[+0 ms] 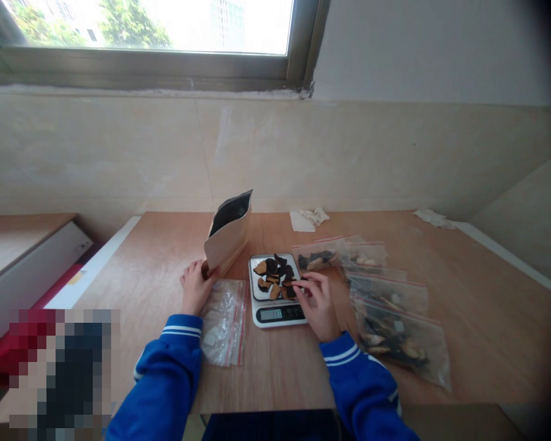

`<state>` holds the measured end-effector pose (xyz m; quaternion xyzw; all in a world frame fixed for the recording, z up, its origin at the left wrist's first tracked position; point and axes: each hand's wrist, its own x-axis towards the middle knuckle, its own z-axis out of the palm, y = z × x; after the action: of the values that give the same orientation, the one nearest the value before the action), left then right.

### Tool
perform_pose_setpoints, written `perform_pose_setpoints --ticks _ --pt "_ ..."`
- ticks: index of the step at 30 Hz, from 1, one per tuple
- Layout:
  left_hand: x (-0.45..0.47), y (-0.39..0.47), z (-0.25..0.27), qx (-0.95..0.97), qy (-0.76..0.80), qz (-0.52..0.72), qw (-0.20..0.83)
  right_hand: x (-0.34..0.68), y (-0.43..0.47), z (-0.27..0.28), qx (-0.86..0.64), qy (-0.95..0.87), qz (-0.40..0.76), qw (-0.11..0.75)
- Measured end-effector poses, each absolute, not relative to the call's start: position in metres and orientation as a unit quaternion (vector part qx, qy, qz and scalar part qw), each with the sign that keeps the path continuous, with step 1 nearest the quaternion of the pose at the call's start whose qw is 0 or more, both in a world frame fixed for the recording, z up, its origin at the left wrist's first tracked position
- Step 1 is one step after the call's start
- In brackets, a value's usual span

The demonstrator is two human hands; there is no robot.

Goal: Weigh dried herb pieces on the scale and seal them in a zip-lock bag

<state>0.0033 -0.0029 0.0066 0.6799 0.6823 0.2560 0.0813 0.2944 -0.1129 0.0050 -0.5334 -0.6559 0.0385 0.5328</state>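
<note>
A digital kitchen scale [282, 313] with a white body stands in the middle of the table, carrying dried slices [274, 278] with dark skins and tan cut faces. My right hand [319, 303] reaches over the scale's right edge, thumb and fingers closed on a dried slice at the edge of the pile. To the left, a kraft paper pouch [229, 242] stands upright with its dark mouth open. My left hand [198, 286] is closed around the pouch's lower left corner. Clear zip bags [223, 324], apparently without contents, lie flat beside my left wrist.
Several zip bags of dried slices [395, 337] lie overlapping right of the scale. Crumpled white tissue [314, 217] is near the back edge, with another white scrap [434, 217] farther right. A tiled wall [165, 147] and window bound the wooden table [482, 331].
</note>
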Motion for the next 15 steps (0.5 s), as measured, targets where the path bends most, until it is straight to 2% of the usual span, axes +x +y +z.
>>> perform_pose_setpoints --ticks 8,15 --pt "0.004 -0.004 0.008 0.68 0.68 0.262 0.08 0.306 -0.114 0.002 -0.548 -0.613 0.034 0.568" --pt "0.004 -0.003 0.007 0.68 0.684 0.253 0.081 0.314 -0.116 -0.004 -0.56 -0.579 0.083 0.587"
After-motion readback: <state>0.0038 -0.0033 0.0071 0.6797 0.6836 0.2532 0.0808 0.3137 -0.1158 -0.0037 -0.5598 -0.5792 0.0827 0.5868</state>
